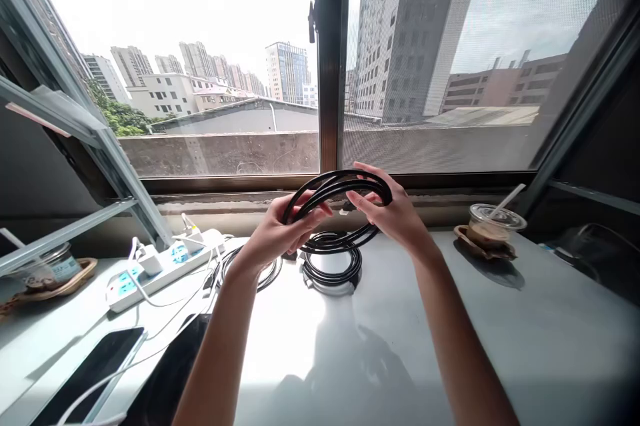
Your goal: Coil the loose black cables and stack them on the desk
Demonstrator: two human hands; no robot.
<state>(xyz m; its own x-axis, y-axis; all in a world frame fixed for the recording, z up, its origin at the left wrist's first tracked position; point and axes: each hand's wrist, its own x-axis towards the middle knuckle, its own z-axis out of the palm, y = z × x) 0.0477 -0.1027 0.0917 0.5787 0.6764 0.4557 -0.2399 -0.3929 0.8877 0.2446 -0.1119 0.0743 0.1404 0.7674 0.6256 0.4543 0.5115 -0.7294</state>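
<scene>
Near left: a phone (93, 373) lies on the desk (380, 366) beside a dark slab (167, 373), partly behind the left forearm. No brand legible on either.

Hands: the left hand (285, 229) and right hand (395, 209) hold one black cable coil (350, 184) above the desk. Key relation: the coil spans the gap between the hands, long axis running left to right across the person's front, right end slightly higher in view. Each hand is at its own end; neither is clearly nearer. Left fingers are clamped on the left bend; right thumb and fingers are closed round the right bend, forefinger extended along the far side. Lower loops hang between the hands.

Below the held loops, a second coil (333, 277) rests on a pale round object, its far edge partly covered in view. Left of it: a power strip (173, 274) with white plugs; markings too small to read. Cups at both sides; left cup (63, 265) carries a label, print illegible. Beyond: window (330, 79), buildings outside, no readable signs.
</scene>
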